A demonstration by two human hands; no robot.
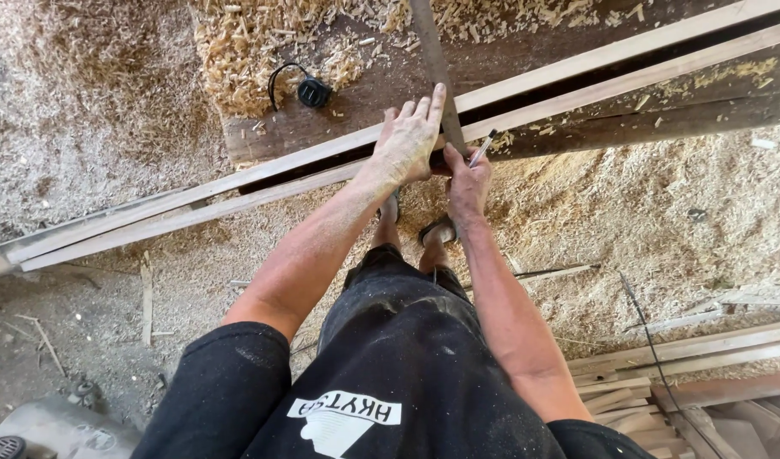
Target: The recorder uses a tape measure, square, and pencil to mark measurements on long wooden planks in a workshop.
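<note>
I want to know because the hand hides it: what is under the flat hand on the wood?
Under the left hand lie two long pale strips and the end of a dark square. Where the square crosses the strips is covered. The right hand holds a pencil.

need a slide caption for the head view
Left hand presses a dark straightedge across two long pale wooden strips while the right hand holds a pencil beside it, above a sawdust-covered floor.
</note>
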